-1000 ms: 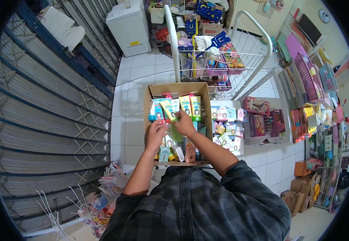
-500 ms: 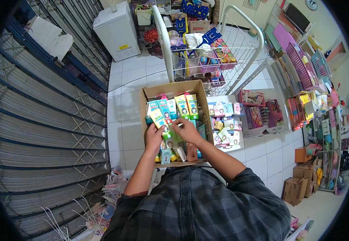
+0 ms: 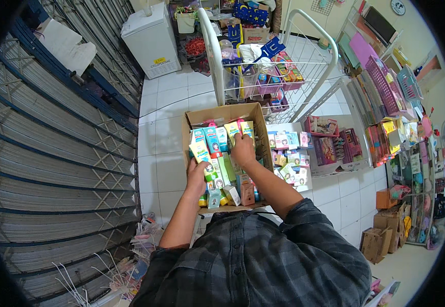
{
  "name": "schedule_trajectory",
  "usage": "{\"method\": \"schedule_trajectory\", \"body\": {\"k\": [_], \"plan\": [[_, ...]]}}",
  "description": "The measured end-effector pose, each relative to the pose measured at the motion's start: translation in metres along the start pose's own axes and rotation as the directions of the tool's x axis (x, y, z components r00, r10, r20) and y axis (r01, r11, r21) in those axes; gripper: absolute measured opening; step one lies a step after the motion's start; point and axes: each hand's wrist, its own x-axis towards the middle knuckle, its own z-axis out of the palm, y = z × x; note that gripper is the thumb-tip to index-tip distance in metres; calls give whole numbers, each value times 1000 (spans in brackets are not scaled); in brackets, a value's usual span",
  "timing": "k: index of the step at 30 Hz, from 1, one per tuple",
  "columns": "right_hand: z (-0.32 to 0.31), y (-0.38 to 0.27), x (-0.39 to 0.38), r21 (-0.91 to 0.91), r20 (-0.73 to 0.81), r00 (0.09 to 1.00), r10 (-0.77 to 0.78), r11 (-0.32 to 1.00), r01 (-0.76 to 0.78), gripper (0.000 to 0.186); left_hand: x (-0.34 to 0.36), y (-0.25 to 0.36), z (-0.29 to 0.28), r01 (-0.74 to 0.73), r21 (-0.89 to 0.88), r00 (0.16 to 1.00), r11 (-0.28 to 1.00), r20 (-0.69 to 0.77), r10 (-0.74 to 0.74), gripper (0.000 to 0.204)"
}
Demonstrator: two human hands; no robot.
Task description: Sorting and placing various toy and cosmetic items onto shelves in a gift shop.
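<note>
An open cardboard box point(image 3: 264, 153) in front of me holds cosmetic tubes and small cartons. My left hand point(image 3: 196, 176) is closed around the lower end of a yellow-and-green tube point(image 3: 200, 152), tilted at the box's left side. At the far right inside the box, my right hand point(image 3: 243, 152) has its fingers closed on a yellow tube point(image 3: 248, 127) and partly covers it. Another yellow tube point(image 3: 230, 128) stands beside it. Blue-and-white tubes point(image 3: 212, 138) are at the far left. Nearer me lie a pale green carton point(image 3: 228, 166), a teal carton point(image 3: 214, 198) and a brown carton point(image 3: 246, 193).
Right of the box, a white surface point(image 3: 304, 184) carries several small cartons. A white wire cart point(image 3: 213, 56) stands beyond, loaded with baskets. Metal folding shutters point(image 3: 59, 169) line the left, with a white chest freezer point(image 3: 151, 41) behind. Pink baskets point(image 3: 325, 128) sit farther right.
My right hand has moved away from the left hand's tube to the yellow tubes at the far right of the box. My left hand keeps its tube, and the view has shifted slightly.
</note>
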Motion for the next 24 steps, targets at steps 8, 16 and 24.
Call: {"method": "schedule_trajectory", "body": {"k": [8,16,24], "plan": [[-28,-12,-7,117,76,997,24,993,-33,48,13,-2,-19,314,-106,947,943,109,-303,42],[-75,-46,-68,533,152,981,-124,846,24,48,18,-9,-28,345,-217,910,913,314,-269,60],[-84,-51,-83,516,104,969,-225,845,140,44,11,-5,-26,400,-287,872,870,411,-266,59]]}}
